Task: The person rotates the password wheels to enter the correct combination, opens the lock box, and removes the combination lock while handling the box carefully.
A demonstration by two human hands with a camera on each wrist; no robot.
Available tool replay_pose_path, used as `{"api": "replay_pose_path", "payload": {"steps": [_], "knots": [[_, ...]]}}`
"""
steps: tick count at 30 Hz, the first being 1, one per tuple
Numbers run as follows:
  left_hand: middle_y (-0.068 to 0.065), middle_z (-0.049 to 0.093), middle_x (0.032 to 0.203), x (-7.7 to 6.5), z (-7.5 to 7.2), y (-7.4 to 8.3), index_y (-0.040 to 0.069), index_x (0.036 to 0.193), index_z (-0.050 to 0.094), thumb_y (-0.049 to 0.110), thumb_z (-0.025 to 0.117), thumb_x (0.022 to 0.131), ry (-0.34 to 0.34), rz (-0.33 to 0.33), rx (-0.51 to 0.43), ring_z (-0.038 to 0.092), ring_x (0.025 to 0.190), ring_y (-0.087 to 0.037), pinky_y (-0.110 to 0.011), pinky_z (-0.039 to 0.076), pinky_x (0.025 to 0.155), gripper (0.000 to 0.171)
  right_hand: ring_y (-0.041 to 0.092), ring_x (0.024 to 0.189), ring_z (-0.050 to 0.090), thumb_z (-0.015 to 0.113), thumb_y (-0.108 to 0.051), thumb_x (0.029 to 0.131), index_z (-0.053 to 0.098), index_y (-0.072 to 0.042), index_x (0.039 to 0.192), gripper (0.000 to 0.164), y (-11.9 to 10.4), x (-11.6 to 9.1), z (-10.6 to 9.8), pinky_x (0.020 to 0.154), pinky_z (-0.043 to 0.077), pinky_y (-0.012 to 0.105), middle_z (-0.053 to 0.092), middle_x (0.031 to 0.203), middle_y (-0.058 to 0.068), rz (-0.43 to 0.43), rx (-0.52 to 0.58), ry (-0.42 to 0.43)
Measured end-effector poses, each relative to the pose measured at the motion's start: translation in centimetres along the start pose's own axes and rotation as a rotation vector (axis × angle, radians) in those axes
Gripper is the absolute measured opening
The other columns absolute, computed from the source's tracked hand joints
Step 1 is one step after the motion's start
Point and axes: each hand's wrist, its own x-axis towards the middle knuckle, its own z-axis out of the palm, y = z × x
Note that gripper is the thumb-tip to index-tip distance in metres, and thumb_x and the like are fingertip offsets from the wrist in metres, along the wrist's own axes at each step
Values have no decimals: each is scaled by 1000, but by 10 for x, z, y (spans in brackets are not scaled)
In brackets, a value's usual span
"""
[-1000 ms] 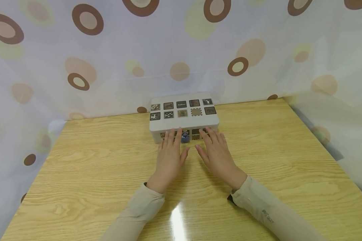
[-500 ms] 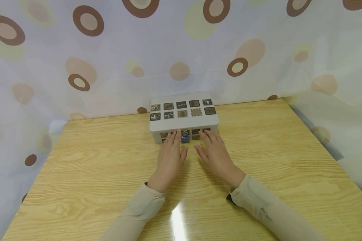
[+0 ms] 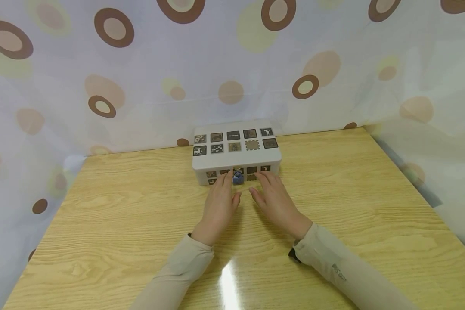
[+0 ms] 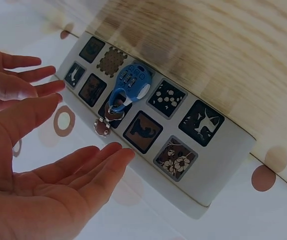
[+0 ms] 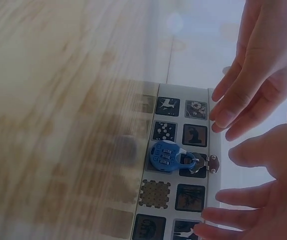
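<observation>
A white box with dark picture squares stands at the back of the table. From a metal hasp on its front hangs a blue combination padlock with number dials; its shackle passes through the hasp ring. To the left of the padlock is my left hand, fingers extended and holding nothing. My right hand mirrors it on the other side, thumb and fingers spread apart. Both sets of fingertips are close before the box front, with the padlock between them in the head view.
The wooden table extends on both sides of the box. Behind it hangs a white curtain with brown and beige circles, which also covers the left and right sides. A bright light reflection lies on the tabletop.
Both hands have drawn slightly back and lower from the box front, so more of its picture squares and the padlock show. Box and padlock stay in place.
</observation>
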Motion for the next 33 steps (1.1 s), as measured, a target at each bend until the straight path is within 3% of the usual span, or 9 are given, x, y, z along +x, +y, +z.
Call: {"api": "replay_pose_path", "payload": {"steps": [15,33], "knots": [[-25,52,126,7,6,-4,-13,132,44,10,68,89,-51,-88,-40,54,116,-35,-40,47,96,55,39,119,48,60,-14,95,49,12,129,44,4,9,8,100,41,49,51,126,27,38,103,-38],[-26,55,120,14,8,-6,-13,130,46,8,69,88,-69,-111,-70,57,111,-36,-41,48,93,53,42,120,49,58,-11,95,51,14,126,40,8,22,16,102,39,51,53,126,29,141,193,-120]]}}
